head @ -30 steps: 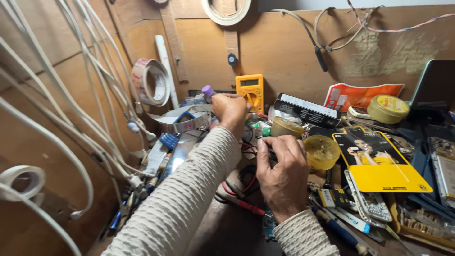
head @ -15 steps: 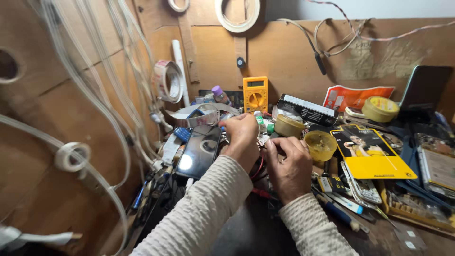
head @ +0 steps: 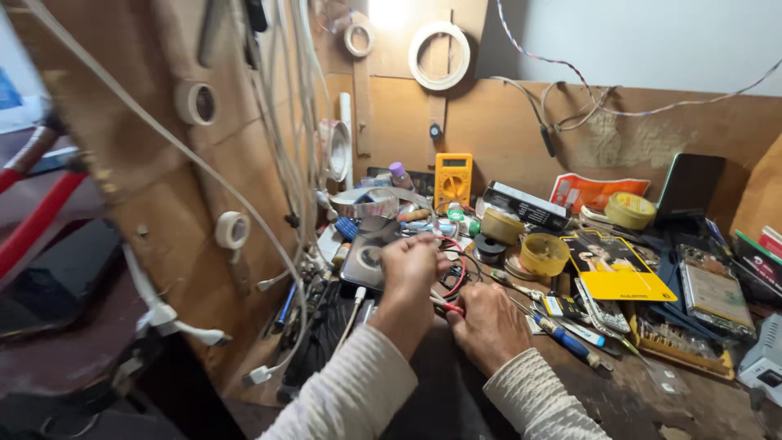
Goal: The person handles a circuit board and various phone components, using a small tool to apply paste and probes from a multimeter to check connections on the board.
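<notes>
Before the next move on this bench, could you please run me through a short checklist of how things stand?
1. Left hand in view, closed over the red and black wires: ok.
2. Right hand resting on the bench beside the red-handled tool: ok; its grip cannot be told.
3. Yellow meter upright against the back wall: ok.
4. Blue-handled screwdriver lies apart from both hands: ok.
5. Free working room on the bench: not ok, crowded with parts.
6. Small part under the fingers: cannot tell.
</notes>
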